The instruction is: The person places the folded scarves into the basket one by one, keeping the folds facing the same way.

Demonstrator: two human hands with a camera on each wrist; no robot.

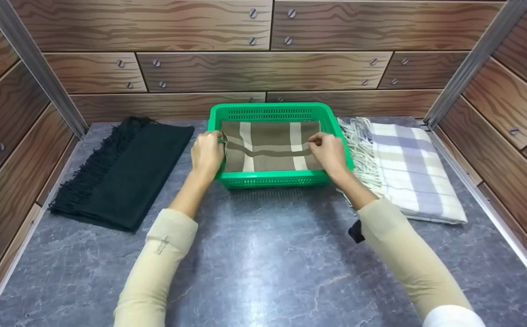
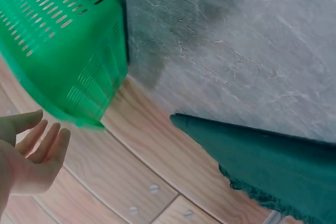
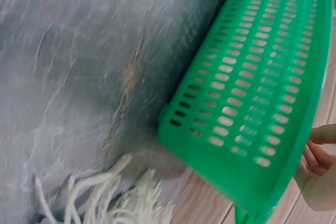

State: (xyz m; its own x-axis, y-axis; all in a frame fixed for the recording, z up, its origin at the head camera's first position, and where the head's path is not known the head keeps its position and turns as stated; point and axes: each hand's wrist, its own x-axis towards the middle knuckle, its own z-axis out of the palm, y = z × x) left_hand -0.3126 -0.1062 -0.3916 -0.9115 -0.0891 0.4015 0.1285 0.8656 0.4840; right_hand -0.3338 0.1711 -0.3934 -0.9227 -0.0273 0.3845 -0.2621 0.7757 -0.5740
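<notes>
A folded brown scarf [image 1: 272, 145] with cream stripes lies inside the green basket [image 1: 275, 175]. At the basket's left rim, my left hand [image 1: 207, 152] is beside the scarf's edge; the left wrist view shows its fingers [image 2: 47, 145] loosely bent, with the thumb apart and nothing between them. My right hand [image 1: 329, 152] reaches over the right rim, thumb and forefinger pinching at the scarf's right part. In the right wrist view, the basket rim hides the tips of my right hand [image 3: 320, 179].
Left of the basket lies a folded black fringed scarf [image 1: 134, 175]. A white and lilac checked fringed scarf [image 1: 415, 168] lies to the right, its fringe close to the basket. Wood-patterned panels [image 1: 263, 70] enclose the grey marbled table [image 1: 254, 263] at back and sides.
</notes>
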